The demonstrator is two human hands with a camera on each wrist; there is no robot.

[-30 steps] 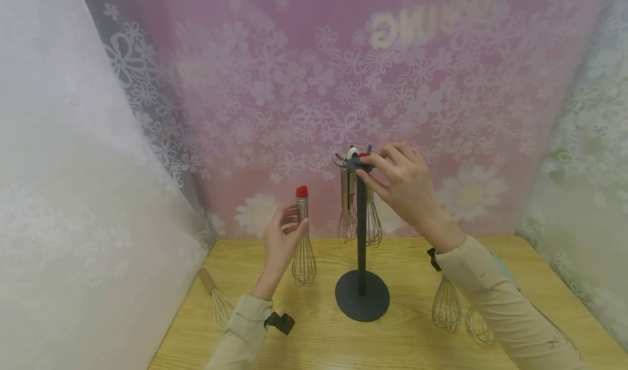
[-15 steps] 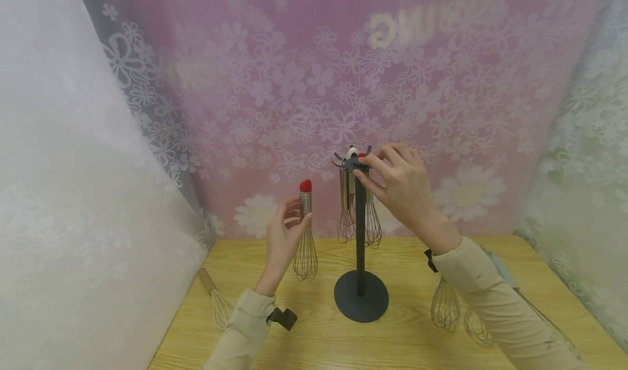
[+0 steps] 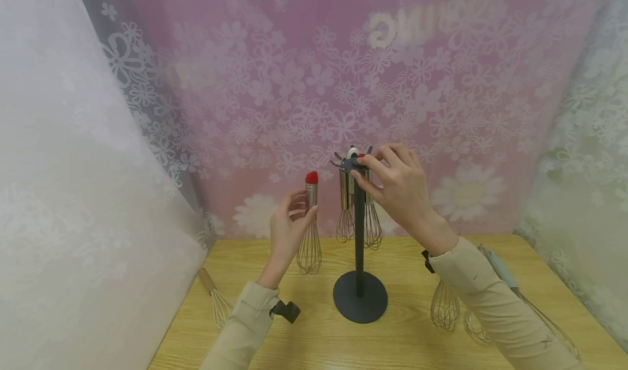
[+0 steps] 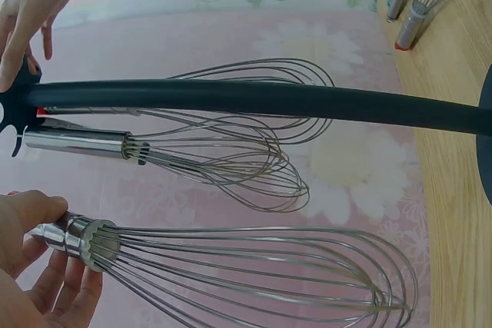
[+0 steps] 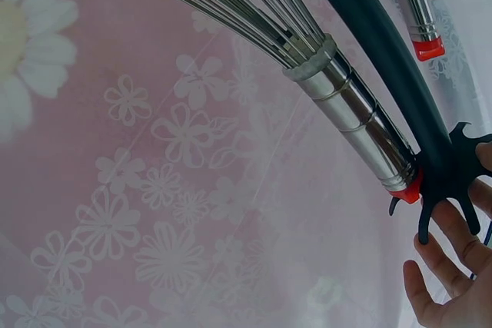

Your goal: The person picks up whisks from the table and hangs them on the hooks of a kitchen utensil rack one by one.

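whisk (image 3: 311, 193) in left fingers (image 4: 88, 289); to their right, stand (image 3: 360, 234) in right fingers (image 3: 375, 167); below both, table (image 3: 314, 340) with more whisks (image 3: 215, 298).

Booth (image 3: 64, 206) of flowered curtains (image 3: 294, 108), wood-grained table (image 3: 319, 340)

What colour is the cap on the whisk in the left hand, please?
The cap is red, clearest in the right wrist view.

2 beige sleeves (image 3: 490, 299), 2 black wrist pieces (image 3: 287, 311)
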